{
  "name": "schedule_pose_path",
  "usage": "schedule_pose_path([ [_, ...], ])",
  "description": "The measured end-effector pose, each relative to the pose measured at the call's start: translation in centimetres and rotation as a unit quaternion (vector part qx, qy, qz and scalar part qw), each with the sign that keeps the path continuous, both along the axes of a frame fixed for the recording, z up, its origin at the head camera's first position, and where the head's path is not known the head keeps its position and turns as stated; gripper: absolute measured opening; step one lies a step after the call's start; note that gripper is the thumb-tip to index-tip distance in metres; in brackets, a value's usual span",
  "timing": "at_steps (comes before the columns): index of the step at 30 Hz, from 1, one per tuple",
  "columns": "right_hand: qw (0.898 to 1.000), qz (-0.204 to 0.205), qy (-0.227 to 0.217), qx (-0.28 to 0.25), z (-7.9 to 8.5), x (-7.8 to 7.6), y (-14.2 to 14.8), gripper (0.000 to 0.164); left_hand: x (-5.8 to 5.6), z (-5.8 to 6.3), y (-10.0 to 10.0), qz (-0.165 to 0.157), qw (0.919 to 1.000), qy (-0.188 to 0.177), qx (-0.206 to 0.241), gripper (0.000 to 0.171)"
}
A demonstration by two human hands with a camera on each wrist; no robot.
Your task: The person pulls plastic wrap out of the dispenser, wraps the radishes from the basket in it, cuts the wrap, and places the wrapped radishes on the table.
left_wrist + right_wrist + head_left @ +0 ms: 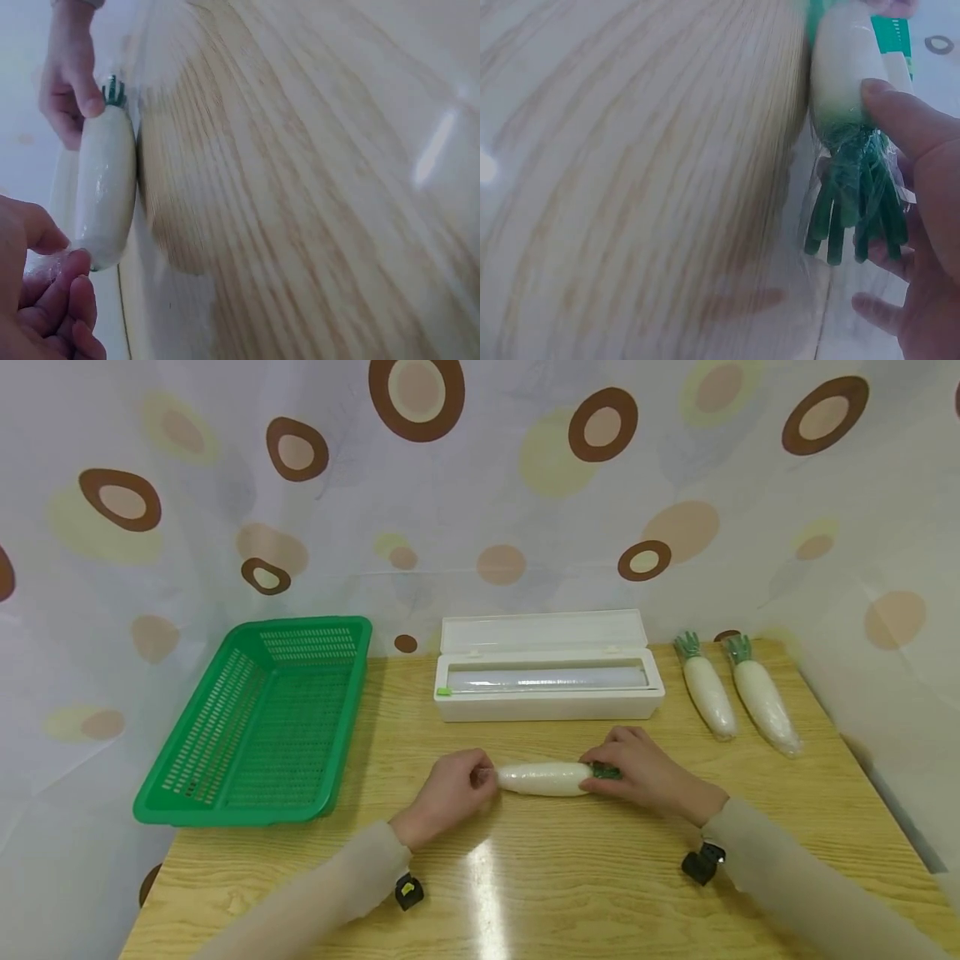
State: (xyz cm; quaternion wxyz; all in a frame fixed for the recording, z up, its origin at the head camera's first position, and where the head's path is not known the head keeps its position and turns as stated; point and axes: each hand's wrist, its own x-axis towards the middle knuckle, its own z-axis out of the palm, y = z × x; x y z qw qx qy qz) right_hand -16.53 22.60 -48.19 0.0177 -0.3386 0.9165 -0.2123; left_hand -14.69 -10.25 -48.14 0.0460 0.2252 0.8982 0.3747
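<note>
A white radish (544, 778) with cut green stalks (855, 195) lies sideways over the table, wrapped in clear plastic film. My left hand (459, 783) pinches the gathered film (49, 262) at the radish's tapered end, thumb against curled index finger. At the stalk end my right hand (637, 768) holds the radish, its thumb (907, 112) pressed on the white body just above the stalks. Loose film surrounds the stalks in the right wrist view. The right hand's other fingers are partly hidden behind the radish and stalks.
Behind the hands stands a white film dispenser box (551, 706), lid raised, with a film roll (547, 678) inside. A green plastic basket (341, 752) sits at the left. Two wrapped radishes, one left (708, 693) and one right (765, 702), lie at the back right.
</note>
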Motion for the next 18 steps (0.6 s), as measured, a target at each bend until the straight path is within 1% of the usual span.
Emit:
schedule_pose_path([
  [2,1.0,0.002,0.0,0.002,-0.2,-0.1,0.1,0.034,0.0,-0.2,0.3,0.003,0.9989,-0.031,0.036,0.011],
  [4,1.0,0.005,-0.003,0.002,-0.3,-0.2,0.2,0.034,-0.1,-0.5,0.1,0.011,0.994,-0.073,0.081,0.019],
  [5,1.0,0.007,-0.003,0.001,-0.2,-0.2,0.2,0.034,-0.1,-0.6,-0.1,0.015,0.9899,-0.094,0.105,0.024],
  [7,1.0,0.008,-0.005,-0.002,-0.2,-0.2,0.3,0.034,-0.4,-0.9,-0.5,0.018,0.9791,-0.139,0.148,0.029],
  [9,1.0,0.009,-0.004,-0.004,0.0,-0.2,0.4,0.034,-0.8,-1.1,-0.8,0.012,0.9682,-0.175,0.179,0.028],
  [13,1.0,0.015,-0.003,-0.01,0.0,-0.2,0.6,0.033,-1.5,-1.5,-1.1,0.0,0.9509,-0.23,0.208,0.023],
  [15,1.0,0.018,-0.005,-0.012,0.0,-0.2,0.6,0.033,-1.6,-1.5,-1.3,0.003,0.9451,-0.246,0.215,0.023],
  [16,1.0,0.019,-0.005,-0.013,0.0,-0.2,0.6,0.033,-1.6,-1.5,-1.3,0.004,0.9452,-0.247,0.214,0.022],
  [18,1.0,0.019,-0.007,-0.013,0.0,-0.2,0.5,0.034,-1.6,-1.5,-1.3,0.004,0.9494,-0.237,0.206,0.022],
])
